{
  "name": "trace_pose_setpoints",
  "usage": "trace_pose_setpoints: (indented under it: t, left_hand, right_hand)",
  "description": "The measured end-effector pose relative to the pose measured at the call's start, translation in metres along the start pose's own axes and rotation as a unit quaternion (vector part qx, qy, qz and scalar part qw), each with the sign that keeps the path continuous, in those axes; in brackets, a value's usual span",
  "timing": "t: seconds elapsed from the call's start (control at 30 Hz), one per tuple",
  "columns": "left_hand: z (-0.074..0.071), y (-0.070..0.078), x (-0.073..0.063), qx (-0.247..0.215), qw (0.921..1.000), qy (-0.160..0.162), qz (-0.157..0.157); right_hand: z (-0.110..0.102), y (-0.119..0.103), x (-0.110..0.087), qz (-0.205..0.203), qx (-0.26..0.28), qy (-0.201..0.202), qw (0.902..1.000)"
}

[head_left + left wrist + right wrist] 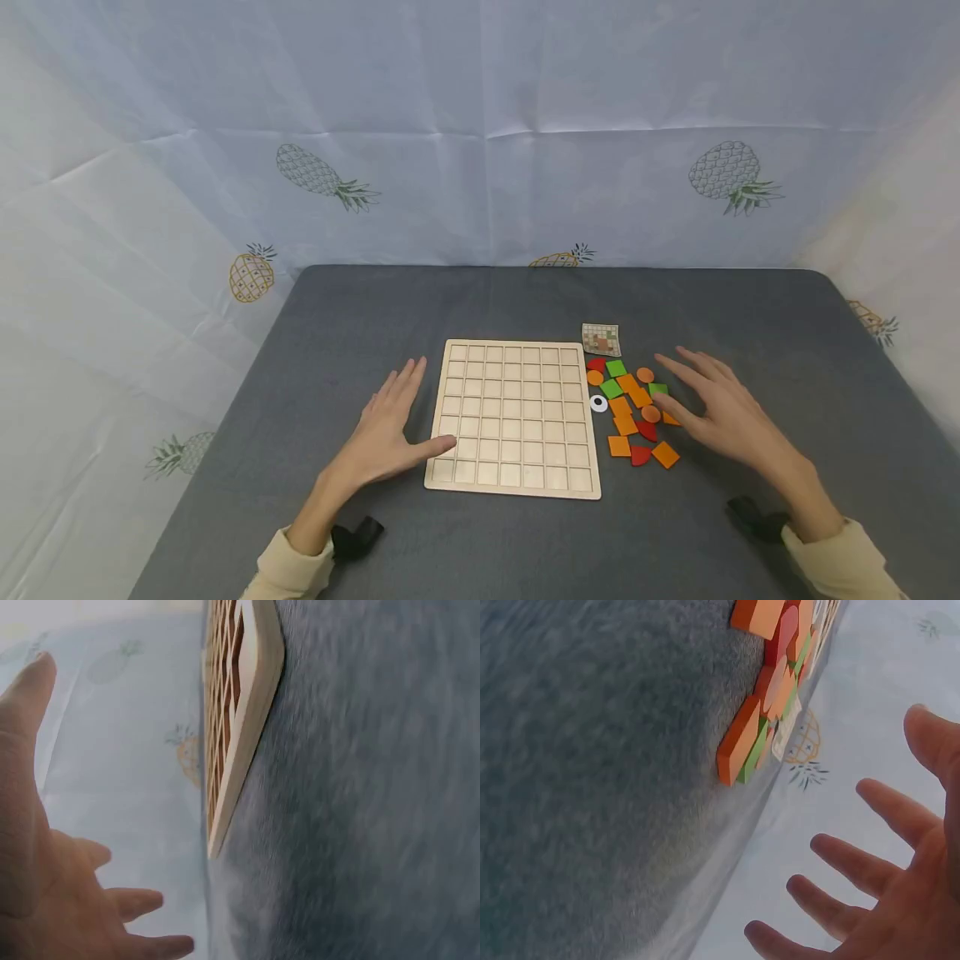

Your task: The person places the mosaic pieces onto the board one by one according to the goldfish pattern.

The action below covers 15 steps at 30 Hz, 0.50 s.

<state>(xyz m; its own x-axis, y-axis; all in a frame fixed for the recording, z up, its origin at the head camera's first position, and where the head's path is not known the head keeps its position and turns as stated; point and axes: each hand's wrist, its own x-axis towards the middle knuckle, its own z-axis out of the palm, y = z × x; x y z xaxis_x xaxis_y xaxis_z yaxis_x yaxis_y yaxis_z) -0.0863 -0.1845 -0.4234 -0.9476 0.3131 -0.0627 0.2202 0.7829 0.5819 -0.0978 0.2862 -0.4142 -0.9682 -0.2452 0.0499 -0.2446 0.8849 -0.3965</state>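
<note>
A pale wooden board [517, 419] divided into square cells lies on the grey table, its cells bare. My left hand [386, 433] hovers at the board's left side, fingers extended and thumb reaching over the edge; it holds nothing. To the right of the board is a cluster of small flat pieces: orange squares [618, 446], green squares [611, 389], orange discs [645, 375], red rounded pieces [641, 456] and a white ring with a black centre [598, 403]. Over the cluster's right side, my right hand [723, 412] is spread with nothing in it, hiding part of some pieces.
A small printed pattern card [601, 339] lies beyond the pieces, by the board's far right corner. The grey tabletop [360, 308] meets a pale cloth [480, 200] with pineapple prints behind. Dark straps [358, 537] circle both wrists.
</note>
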Motion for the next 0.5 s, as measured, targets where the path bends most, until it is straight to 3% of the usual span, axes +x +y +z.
trace_pose_setpoints:
  t: [0.27, 0.5]
  left_hand:
    - [0.017, 0.0, -0.003, -0.036, 0.9967, -0.071, 0.018]
    - [0.027, -0.005, -0.004, -0.056, 0.9933, -0.085, 0.055]
  right_hand:
    - [0.008, 0.006, 0.012, -0.029, 0.067, 0.03, 0.9969]
    - [0.012, 0.009, 0.022, -0.013, 0.07, 0.02, 0.9973]
